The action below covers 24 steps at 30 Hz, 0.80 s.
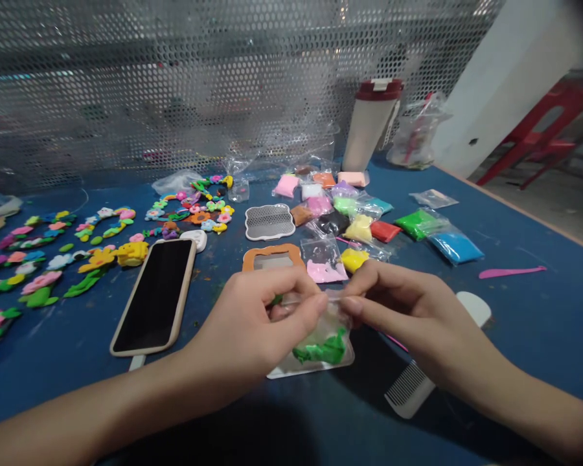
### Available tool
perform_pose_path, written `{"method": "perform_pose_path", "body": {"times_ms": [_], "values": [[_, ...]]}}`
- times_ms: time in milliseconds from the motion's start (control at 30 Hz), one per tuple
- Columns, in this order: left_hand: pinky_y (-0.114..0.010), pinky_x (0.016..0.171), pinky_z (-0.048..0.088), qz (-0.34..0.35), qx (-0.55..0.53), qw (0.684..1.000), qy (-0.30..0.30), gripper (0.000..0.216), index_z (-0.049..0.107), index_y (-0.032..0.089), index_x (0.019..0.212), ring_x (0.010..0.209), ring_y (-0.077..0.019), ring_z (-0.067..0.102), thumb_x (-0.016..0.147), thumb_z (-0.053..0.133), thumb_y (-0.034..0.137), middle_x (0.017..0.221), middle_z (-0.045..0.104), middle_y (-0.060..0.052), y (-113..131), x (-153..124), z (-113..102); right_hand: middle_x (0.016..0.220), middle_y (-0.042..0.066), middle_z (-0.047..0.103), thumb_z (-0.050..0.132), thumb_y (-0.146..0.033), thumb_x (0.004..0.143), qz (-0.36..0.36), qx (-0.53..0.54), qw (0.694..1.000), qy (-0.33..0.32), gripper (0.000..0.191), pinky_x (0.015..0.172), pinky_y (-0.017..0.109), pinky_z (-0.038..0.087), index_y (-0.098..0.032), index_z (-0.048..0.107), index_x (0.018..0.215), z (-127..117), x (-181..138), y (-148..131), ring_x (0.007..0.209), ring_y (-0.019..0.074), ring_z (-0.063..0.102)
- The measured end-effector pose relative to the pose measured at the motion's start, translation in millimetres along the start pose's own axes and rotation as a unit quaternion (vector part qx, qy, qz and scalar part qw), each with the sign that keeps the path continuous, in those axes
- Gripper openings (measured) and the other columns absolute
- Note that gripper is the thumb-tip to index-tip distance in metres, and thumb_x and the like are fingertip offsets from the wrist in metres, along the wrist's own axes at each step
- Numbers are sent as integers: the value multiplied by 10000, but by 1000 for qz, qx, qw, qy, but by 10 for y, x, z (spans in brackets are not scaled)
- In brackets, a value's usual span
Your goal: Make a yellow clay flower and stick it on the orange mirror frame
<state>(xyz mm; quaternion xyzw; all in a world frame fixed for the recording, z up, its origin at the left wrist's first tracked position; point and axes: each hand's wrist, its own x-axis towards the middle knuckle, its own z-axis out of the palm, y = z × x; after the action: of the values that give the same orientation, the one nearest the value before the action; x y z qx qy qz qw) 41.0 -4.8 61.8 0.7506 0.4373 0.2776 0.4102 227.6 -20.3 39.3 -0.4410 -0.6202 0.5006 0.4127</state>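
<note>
My left hand (252, 317) and right hand (398, 304) each pinch the top edge of the clear bag (315, 353) of green clay, low over the desk (539, 323), bottom edge resting, steadying its mouth.

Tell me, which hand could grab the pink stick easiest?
Probably the right hand. The pink stick lies on the blue table on that side, while the left hand sits farther away. Both hands pinch the top of the clay bag.

Phone (155, 298) blocking left, comb (411, 388) right, clay packets (359, 226) crowding ahead, bare table (539, 317) far right
</note>
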Motion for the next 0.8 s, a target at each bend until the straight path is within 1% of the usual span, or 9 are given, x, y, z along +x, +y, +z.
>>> {"method": "perform_pose_path", "body": {"times_ms": [167, 300, 433, 500, 567, 633, 700, 733, 800], "values": [[-187, 478, 293, -28, -40, 999, -6, 226, 508, 173, 604, 533, -85, 383, 811, 525, 261, 555, 417, 54, -4, -34, 53, 751, -8, 586, 540, -305, 878, -18, -36, 998, -40, 151, 611, 209, 437, -190, 571, 785, 82, -43, -1, 698, 108, 543], [-188, 487, 297, -78, -122, 988, -61, 201, 512, 179, 693, 552, -83, 383, 838, 515, 319, 602, 430, 53, -10, -25, 53, 695, -9, 536, 505, -307, 889, -26, -76, 996, -48, 189, 561, 226, 413, -186, 540, 748, 51, -48, -31, 640, 112, 502], [-190, 508, 327, -113, -220, 965, -91, 105, 485, 220, 901, 558, -80, 389, 908, 401, 283, 655, 417, 61, -17, -9, 19, 631, -27, 481, 568, -318, 842, -55, -81, 995, -21, 209, 499, 218, 354, -194, 539, 676, -259, 40, -80, 586, 103, 456], [-192, 504, 350, -122, -235, 962, -75, 94, 461, 224, 915, 529, -76, 403, 922, 370, 246, 638, 413, 68, -17, 9, -9, 630, -25, 463, 582, -338, 823, -48, -126, 990, -46, 233, 486, 225, 340, -196, 530, 646, -475, 112, -87, 579, 106, 445], [-186, 475, 366, -115, -230, 964, -63, 101, 461, 212, 884, 484, -68, 422, 923, 396, 278, 627, 462, 67, -16, 33, -49, 604, -23, 422, 540, -374, 838, -62, -195, 979, -8, 261, 454, 233, 305, -202, 505, 646, -675, 180, -69, 543, 107, 403], [-171, 400, 323, -110, -217, 967, -76, 195, 482, 194, 815, 392, -53, 375, 911, 434, 357, 556, 489, 69, -16, 58, -99, 575, -23, 402, 472, -387, 872, -46, -316, 947, 29, 309, 424, 232, 275, -202, 468, 624, -827, 233, -19, 499, 96, 375], [-161, 351, 248, -104, -183, 974, -81, 313, 525, 171, 728, 337, -42, 297, 897, 446, 423, 443, 436, 78, -19, 78, -145, 535, -21, 421, 449, -378, 881, -22, -450, 891, 57, 335, 423, 238, 279, -200, 461, 597, -928, 276, 61, 466, 85, 390], [-160, 343, 218, -96, -155, 981, -67, 350, 558, 162, 701, 331, -41, 276, 893, 450, 434, 404, 390, 82, -21, 84, -162, 523, -16, 443, 466, -374, 873, -12, -504, 860, 75, 328, 429, 245, 285, -198, 473, 596, -963, 295, 109, 457, 84, 402], [-159, 352, 212, -69, -99, 992, -24, 338, 636, 158, 726, 345, -43, 290, 894, 467, 397, 393, 342, 85, -22, 92, -177, 566, 21, 512, 531, -364, 836, -1, -561, 819, 123, 251, 438, 265, 282, -191, 522, 655, -1009, 333, 201, 478, 102, 432]]}}
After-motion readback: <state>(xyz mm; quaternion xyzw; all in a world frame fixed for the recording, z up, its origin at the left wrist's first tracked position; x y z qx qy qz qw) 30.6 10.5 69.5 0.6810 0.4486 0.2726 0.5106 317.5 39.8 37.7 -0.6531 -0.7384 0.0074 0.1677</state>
